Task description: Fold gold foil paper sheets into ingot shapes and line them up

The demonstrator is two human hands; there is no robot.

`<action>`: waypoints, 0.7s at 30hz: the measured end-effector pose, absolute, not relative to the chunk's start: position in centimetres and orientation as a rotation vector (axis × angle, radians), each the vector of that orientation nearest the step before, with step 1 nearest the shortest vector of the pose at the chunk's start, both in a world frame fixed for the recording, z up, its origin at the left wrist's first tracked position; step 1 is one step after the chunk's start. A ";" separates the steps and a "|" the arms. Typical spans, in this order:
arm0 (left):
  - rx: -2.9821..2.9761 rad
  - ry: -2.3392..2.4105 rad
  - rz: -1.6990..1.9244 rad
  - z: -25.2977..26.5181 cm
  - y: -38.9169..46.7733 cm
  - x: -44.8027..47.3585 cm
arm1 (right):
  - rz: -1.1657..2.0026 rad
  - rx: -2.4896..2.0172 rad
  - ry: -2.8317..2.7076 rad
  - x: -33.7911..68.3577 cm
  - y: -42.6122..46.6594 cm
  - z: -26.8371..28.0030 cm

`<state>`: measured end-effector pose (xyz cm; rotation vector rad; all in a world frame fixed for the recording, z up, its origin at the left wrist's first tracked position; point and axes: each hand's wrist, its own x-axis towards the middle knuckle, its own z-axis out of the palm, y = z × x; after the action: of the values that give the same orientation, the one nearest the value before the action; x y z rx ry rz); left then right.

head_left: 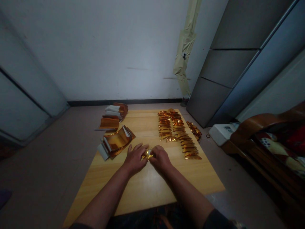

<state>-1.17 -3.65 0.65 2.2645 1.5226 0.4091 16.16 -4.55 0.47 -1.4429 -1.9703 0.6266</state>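
Between my hands, low over the middle of the wooden table, is a small piece of gold foil paper (149,154) with a pale patch showing. My left hand (137,158) is closed on its left side, and my right hand (161,157) pinches its right side. The fingertips partly cover the paper, so its exact fold is hidden. To the left lie stacks of gold foil sheets (118,140) with white undersides, curling at the edges. On the right, rows of folded gold foil pieces (165,127) overlap one another.
The wooden table (140,194) stands near a white wall (119,47). More folded foil pieces are heaped (194,131) beyond its right edge. A grey refrigerator (214,70), a white box (220,133) and a carved wooden seat (257,133) are at the right.
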 end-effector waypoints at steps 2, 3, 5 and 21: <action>2.256 1.524 0.410 0.8 -3.7 -1.1 | 0.624 -1.472 -1.970 16.0 -4.5 0.5; 2.253 1.523 0.408 0.8 -3.7 -1.1 | 0.627 -1.484 -1.967 15.9 -4.5 0.5; 2.247 1.524 0.401 0.8 -3.7 -1.1 | 0.644 -1.495 -1.950 15.9 -4.5 0.6; 2.260 1.492 0.378 0.9 -3.5 -1.2 | 0.672 -1.561 -1.835 15.9 -4.1 0.4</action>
<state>-1.24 -3.53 0.90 2.2603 1.4918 0.3783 15.93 -4.07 0.41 -1.5613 -1.8350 0.6720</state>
